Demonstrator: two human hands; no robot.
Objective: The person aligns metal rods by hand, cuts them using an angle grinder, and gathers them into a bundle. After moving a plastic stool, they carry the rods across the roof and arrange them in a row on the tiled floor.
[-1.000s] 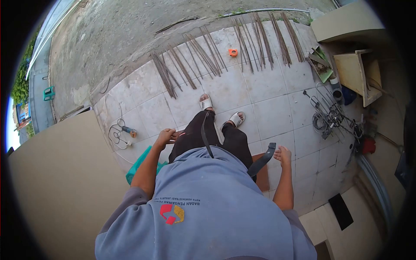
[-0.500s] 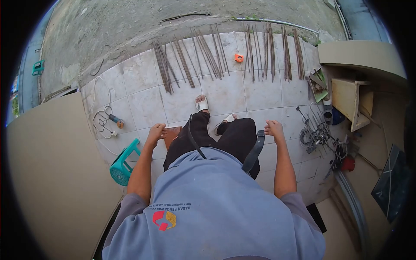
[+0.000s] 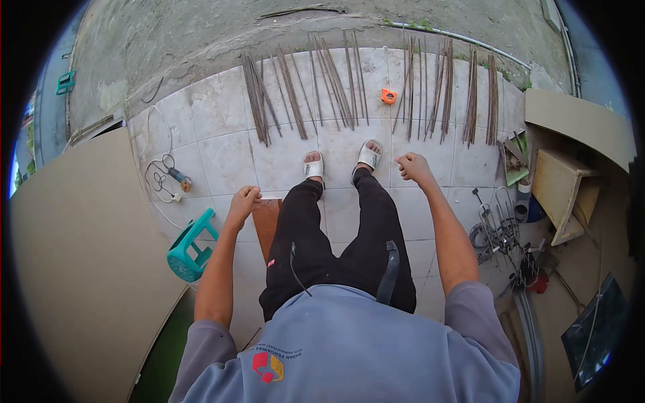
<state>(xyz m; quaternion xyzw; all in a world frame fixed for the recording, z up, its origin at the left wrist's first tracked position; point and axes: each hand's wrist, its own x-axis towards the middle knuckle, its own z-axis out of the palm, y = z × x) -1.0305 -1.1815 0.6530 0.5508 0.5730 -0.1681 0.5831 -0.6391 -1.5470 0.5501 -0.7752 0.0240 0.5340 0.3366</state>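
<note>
Off to the left of my legs, my left hand (image 3: pixel 246 200) hangs with its fingers curled in and nothing visible in them. It is nearest to a brown board (image 3: pixel 267 225) lying on the tiles, and apart from it. My right hand (image 3: pixel 414 168) is held forward over the floor, its fingers folded, with nothing seen in it. Ahead of my feet, several thin metal rods (image 3: pixel 329 84) lie in loose bundles across the tiles. Among them rests an orange tape measure (image 3: pixel 389 96). Neither hand touches the rods or the tape.
At left are a green plastic stool (image 3: pixel 191 248) and a corded power tool (image 3: pixel 179 178). Metal pieces and cables (image 3: pixel 500 232) lie at right, near a wooden box (image 3: pixel 564 191). Tan panels (image 3: pixel 80 269) flank the tiled floor (image 3: pixel 222 158).
My right hand has moved forward and its fingers have curled in more. My right foot has stepped ahead beside the left. The view has shifted, moving the rods rightward in frame.
</note>
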